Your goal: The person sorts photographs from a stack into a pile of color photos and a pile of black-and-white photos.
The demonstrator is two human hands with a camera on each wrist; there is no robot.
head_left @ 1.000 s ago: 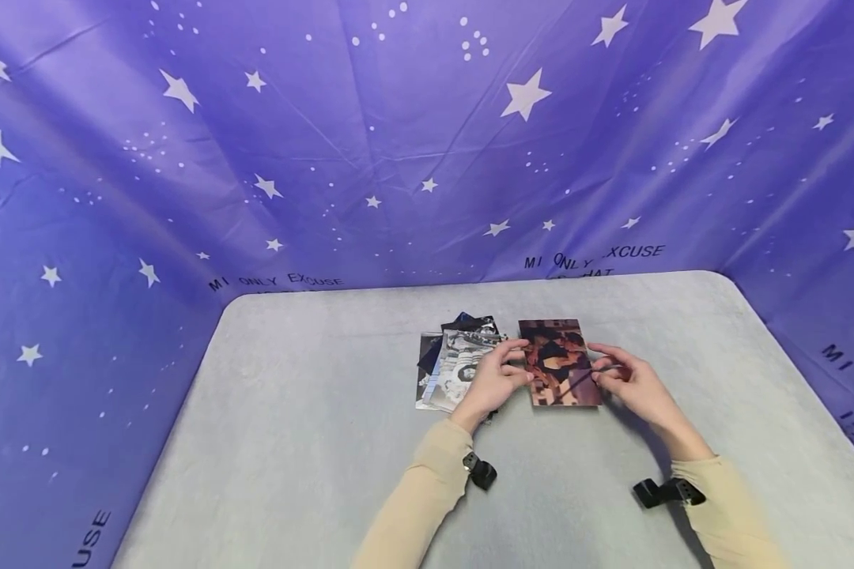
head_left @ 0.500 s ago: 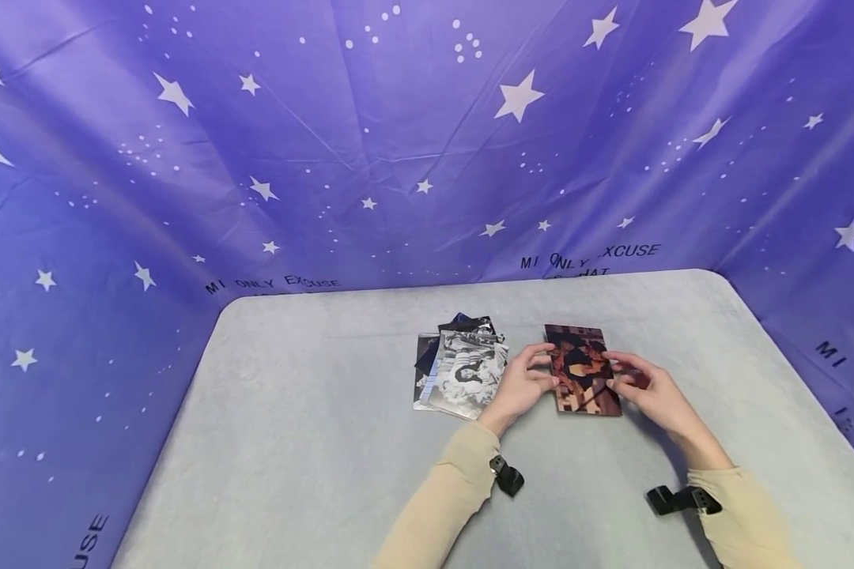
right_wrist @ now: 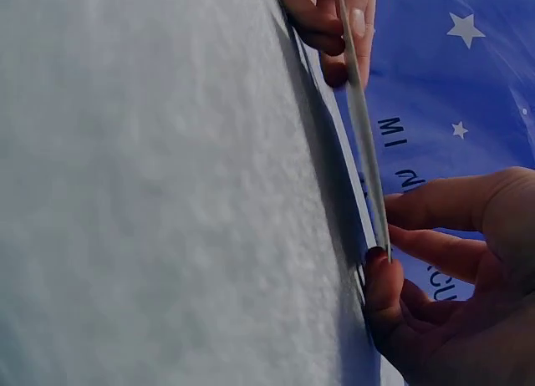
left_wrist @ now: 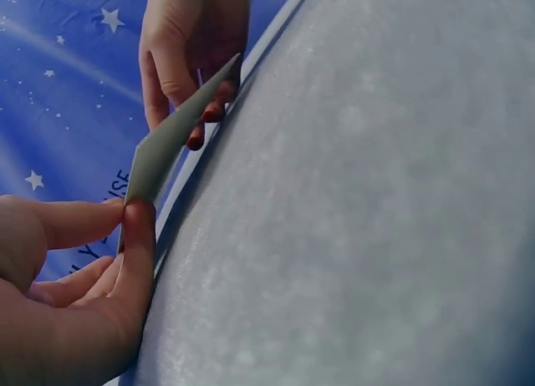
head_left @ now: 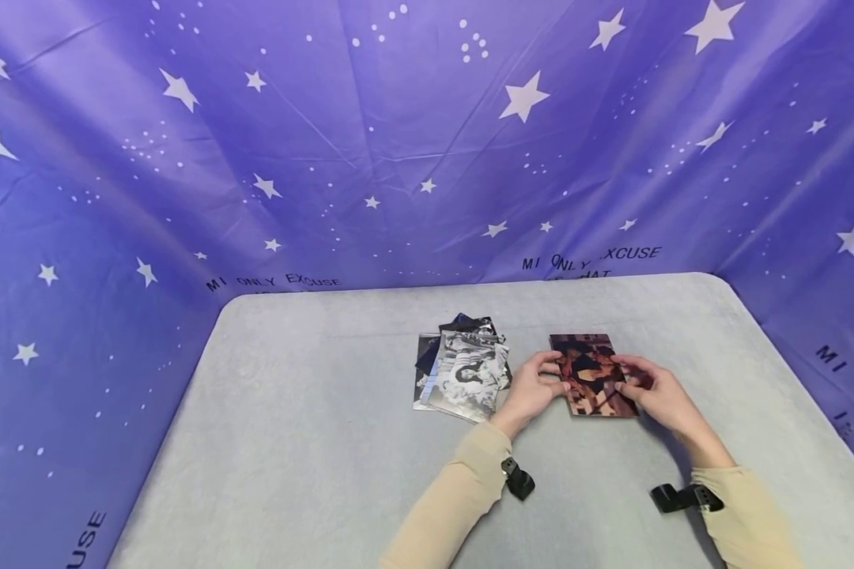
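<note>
Reddish-brown tones fill the single photo that both hands hold just above the grey table. The left hand pinches the photo's left edge between thumb and curled fingers, which the left wrist view shows plainly: the thumb presses the print's corner against the fingers behind it. The right hand pinches the opposite edge in the same way, thumb on top and fingers beneath, with the print seen edge-on as a thin grey line in the right wrist view. The print hangs off the felt, not lying on it.

To the left, near the left hand but apart from it, sits a loose pile of photos, mostly black-and-white, fanned unevenly, with a dark print poking out at the top. A purple starred backdrop surrounds the table on 3 sides.

As a judgement, the sorting is at an early stage: 1 print is out of the pile and in hand, not yet laid down, nothing else lies on the right part of the table, and the pile itself looks to hold several more.
</note>
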